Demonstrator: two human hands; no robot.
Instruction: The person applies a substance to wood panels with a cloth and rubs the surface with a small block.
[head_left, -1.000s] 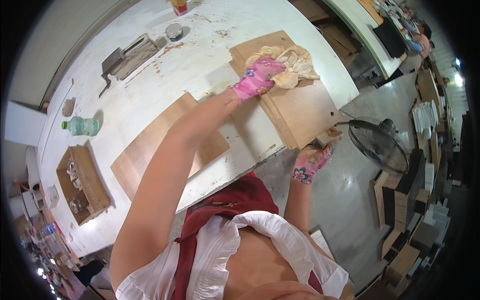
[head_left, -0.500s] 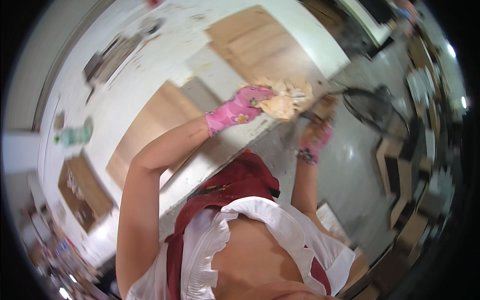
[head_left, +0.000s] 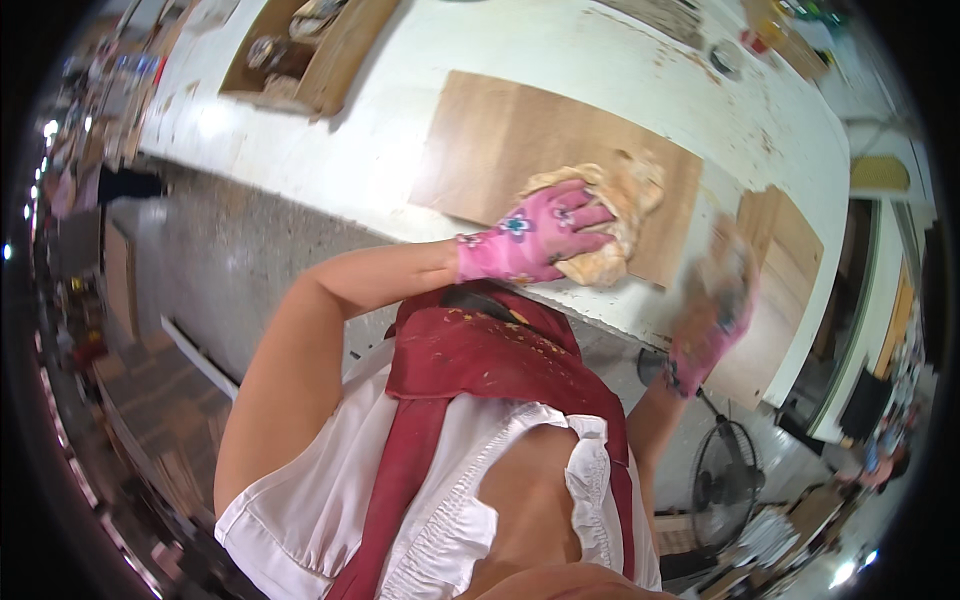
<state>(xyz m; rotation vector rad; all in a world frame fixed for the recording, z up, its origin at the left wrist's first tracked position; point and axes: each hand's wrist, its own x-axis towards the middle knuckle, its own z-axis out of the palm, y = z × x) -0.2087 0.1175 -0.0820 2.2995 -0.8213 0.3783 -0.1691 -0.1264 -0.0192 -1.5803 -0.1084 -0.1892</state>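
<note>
My left hand [head_left: 560,228], in a pink flowered glove, presses a crumpled cream-and-tan rag [head_left: 630,205] onto a wood-grain panel [head_left: 500,140]. Its fingers lie over the cloth, which reaches toward the panel's right end. To the right, my right hand [head_left: 712,325], in a matching glove, is raised over the table's front edge, close to a second wood-grain panel [head_left: 785,290]. Motion smears that hand's fingers, and I cannot make out whether the brownish blur around them is an object or the soiled glove. Both panels lie flat on the white table [head_left: 380,170].
An open wooden box [head_left: 335,60] with things inside stands at the back left of the table. A small round item [head_left: 724,58] and brown residue are toward the far right. A black fan [head_left: 725,480] stands on the floor below the table's right side.
The whole view has swung, so the table now runs across the top. My left hand and the rag have shifted onto the left panel; my right hand has come over the table's edge.
</note>
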